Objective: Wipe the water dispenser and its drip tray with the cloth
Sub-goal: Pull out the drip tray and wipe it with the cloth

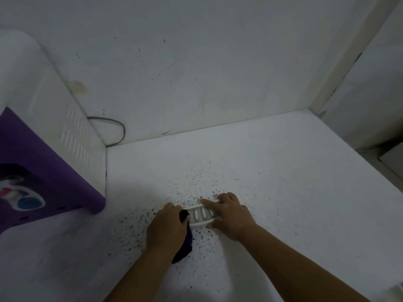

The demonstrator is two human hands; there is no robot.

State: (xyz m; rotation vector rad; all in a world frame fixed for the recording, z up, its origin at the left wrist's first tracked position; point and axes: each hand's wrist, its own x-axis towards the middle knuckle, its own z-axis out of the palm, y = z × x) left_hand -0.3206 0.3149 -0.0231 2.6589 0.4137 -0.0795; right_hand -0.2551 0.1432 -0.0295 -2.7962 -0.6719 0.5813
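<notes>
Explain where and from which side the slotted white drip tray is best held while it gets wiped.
Hold the drip tray by its right end, coming from the right, as the right hand does. It lies flat on the floor, and the left hand holds the cloth at its left end.

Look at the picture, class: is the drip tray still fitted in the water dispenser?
No: the drip tray lies on the speckled floor, held between both hands, apart from the water dispenser.

drip tray (201, 215) on floor (283, 192), water dispenser (50, 149) far left
</notes>
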